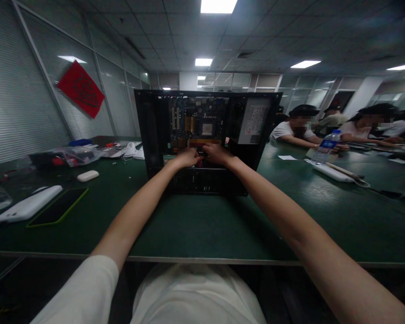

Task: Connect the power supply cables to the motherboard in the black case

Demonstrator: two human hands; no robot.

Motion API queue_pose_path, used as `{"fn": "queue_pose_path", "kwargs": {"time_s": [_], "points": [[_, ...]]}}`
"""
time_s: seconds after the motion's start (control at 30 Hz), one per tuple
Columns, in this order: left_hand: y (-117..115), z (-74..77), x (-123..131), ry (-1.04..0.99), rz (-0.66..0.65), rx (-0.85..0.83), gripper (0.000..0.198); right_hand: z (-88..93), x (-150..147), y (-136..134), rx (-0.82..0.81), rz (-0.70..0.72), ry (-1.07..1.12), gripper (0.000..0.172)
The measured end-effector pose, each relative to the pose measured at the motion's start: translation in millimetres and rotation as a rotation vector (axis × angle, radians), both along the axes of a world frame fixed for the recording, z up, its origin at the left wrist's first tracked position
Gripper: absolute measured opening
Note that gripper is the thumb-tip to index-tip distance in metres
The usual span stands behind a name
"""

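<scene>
"Computer case [204,181] on the tabletop [202,229], open side facing the person. Which step is this?"

"Work on the wiring, I'd judge. The left hand [188,157] and right hand [218,154] both reach inside, by the lower edge of the motherboard [196,120], near what look like orange memory slots [199,142]."

"And the fingers?"

"Curled inward on both, next to some reddish wires [200,162]. It's dark and small in there, so I can't tell how far they're parted or whether they have hold of anything."

"What does the next move call for?"

"Probably small, careful fingertip motion, without knocking the board. The power supply [254,120] sits up and to the right of the right hand, so elbow room that side looks limited."
</scene>
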State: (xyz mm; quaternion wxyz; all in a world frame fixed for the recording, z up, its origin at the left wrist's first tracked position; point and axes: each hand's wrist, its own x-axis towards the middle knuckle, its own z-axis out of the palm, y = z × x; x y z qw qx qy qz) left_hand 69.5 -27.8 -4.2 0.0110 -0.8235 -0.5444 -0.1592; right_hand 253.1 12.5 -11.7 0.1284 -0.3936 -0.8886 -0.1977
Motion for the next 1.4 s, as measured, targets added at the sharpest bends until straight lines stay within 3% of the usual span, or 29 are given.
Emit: {"fn": "queue_pose_path", "kwargs": {"time_s": [0.9,1.4], "points": [[3,-1.7,-1,0.002,-0.006,0.022,0.032,-2.6,2,5,-0.027,-0.001,0.044,0.032],[5,-1.7,-1,-0.004,0.037,0.030,0.031,-2.9,1,7,-0.029,0.035,0.056,0.027]]}}
